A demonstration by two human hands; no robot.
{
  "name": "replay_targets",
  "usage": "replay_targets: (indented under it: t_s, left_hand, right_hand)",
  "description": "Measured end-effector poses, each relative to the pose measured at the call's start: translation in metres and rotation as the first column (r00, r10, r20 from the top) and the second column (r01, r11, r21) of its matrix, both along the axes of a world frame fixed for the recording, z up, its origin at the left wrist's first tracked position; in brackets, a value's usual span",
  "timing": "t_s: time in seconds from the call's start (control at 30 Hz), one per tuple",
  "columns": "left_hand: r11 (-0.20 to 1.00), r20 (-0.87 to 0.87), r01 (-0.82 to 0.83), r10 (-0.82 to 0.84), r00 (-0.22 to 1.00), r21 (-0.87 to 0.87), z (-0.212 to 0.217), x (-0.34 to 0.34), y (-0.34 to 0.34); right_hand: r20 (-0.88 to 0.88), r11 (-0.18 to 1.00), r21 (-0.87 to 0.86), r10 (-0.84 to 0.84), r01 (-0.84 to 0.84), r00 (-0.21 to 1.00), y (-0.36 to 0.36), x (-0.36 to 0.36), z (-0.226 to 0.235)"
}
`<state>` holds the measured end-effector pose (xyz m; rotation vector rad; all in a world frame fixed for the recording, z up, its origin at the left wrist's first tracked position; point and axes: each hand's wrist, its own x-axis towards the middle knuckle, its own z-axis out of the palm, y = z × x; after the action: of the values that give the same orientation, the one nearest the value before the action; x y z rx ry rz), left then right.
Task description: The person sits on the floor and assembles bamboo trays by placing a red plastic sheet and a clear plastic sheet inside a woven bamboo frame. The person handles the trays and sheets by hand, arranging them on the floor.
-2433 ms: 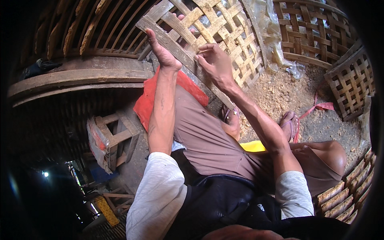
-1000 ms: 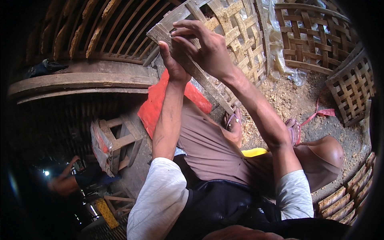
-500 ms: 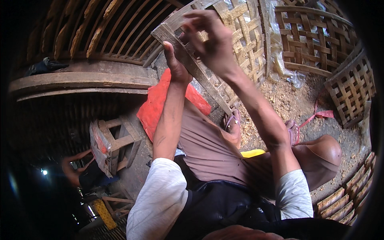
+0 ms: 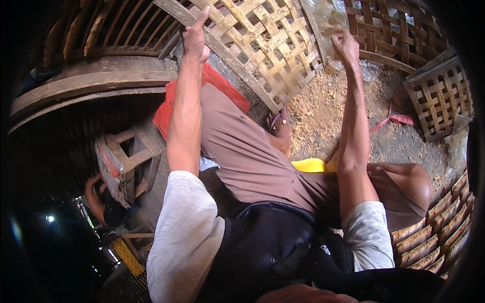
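Note:
A large woven bamboo basket (image 4: 275,55) with a wooden frame stands tilted in front of me. My left hand (image 4: 195,40) grips its near frame edge, thumb pointing up along the wood. At the basket's right side, my right hand (image 4: 346,46) is closed in a pinch on clear plastic sheeting (image 4: 331,25). The sheeting hangs between this basket and another darker woven basket (image 4: 384,30) beyond it. How much plastic sits between the fingers is hidden.
Pale crumbs (image 4: 323,108) are strewn over the floor. A smaller woven basket (image 4: 439,96) with a pink strip (image 4: 399,119) beside it stands right. Red sheeting (image 4: 164,113), a wooden stool (image 4: 131,156) and a wooden ledge (image 4: 101,91) are left. Another person's arm (image 4: 92,197) shows behind the stool.
My right hand has moved right, away from the basket's near edge, to the plastic. The basket has swung so more of its woven side shows; my left hand stays on its frame.

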<state>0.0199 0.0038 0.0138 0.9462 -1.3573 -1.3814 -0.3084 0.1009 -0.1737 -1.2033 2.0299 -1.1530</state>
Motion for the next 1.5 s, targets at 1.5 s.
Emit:
replay_targets:
  t_s: [1.5]
  left_hand:
    - [0.987,-0.032,-0.153,0.152,0.988,-0.037,-0.021,0.017,-0.018]
  right_hand:
    - [0.085,0.715,-0.119,0.699,-0.689,0.710,0.050,0.186,-0.015]
